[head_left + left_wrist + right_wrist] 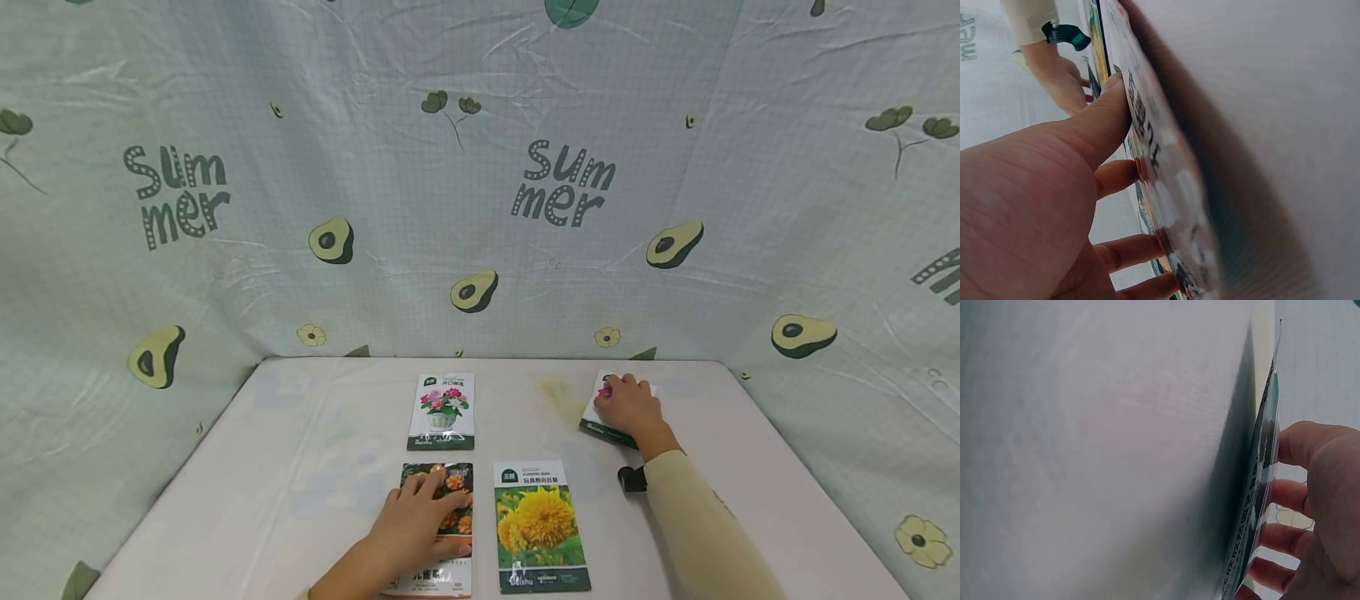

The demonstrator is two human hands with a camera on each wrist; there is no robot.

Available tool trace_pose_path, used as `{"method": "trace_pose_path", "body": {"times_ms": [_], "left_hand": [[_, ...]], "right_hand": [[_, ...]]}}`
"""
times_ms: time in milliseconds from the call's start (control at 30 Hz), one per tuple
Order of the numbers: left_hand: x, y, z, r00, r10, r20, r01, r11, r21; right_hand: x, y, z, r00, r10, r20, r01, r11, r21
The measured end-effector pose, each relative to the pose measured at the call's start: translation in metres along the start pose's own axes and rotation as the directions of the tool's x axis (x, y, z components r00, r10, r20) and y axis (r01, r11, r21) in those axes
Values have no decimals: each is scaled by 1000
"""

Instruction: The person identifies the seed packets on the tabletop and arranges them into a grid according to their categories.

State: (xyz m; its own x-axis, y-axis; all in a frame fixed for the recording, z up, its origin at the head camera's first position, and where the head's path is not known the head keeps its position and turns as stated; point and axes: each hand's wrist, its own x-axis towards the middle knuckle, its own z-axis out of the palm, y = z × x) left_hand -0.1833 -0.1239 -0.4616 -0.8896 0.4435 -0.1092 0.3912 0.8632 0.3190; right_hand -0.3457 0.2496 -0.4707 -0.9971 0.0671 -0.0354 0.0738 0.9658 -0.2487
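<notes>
My left hand point(408, 529) rests on a seed packet with orange flowers point(456, 525), its fingers spread over the face. In the left wrist view that packet's pale lower part point(1160, 156) is seen nearly edge-on, with the thumb and fingertips touching it. At the back right, my right hand point(632, 408) lies over a white packet with a dark green bottom band point(596, 429), which sits at a slant. The right wrist view shows this packet point(1257, 481) edge-on, thumb and fingertips against its face; the hand covers most of its picture.
A sunflower seed packet point(542, 529) lies right of the orange-flower one. Behind them is a packet picturing pink flowers in a pot point(442, 412). The pale table point(300, 483) meets a patterned cloth point(390, 167) at its back edge. A black band point(632, 478) is at the right wrist.
</notes>
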Motion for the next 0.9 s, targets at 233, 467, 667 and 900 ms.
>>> {"method": "trace_pose_path", "body": {"times_ms": [233, 467, 667, 900], "left_hand": [[0, 0, 0, 1000, 2, -2, -2, 1000, 11], [1, -1, 0, 1000, 2, -1, -2, 1000, 2], [1, -2, 2, 1000, 9, -2, -9, 1000, -3], [0, -2, 3, 1000, 13, -3, -13, 1000, 4]], "right_hand": [[1, -2, 1, 1000, 10, 6, -10, 1000, -1], [-2, -7, -1, 1000, 14, 15, -14, 1000, 12], [-2, -11, 0, 1000, 0, 19, 0, 1000, 2], [-5, -17, 0, 1000, -10, 16, 9, 1000, 3]]}}
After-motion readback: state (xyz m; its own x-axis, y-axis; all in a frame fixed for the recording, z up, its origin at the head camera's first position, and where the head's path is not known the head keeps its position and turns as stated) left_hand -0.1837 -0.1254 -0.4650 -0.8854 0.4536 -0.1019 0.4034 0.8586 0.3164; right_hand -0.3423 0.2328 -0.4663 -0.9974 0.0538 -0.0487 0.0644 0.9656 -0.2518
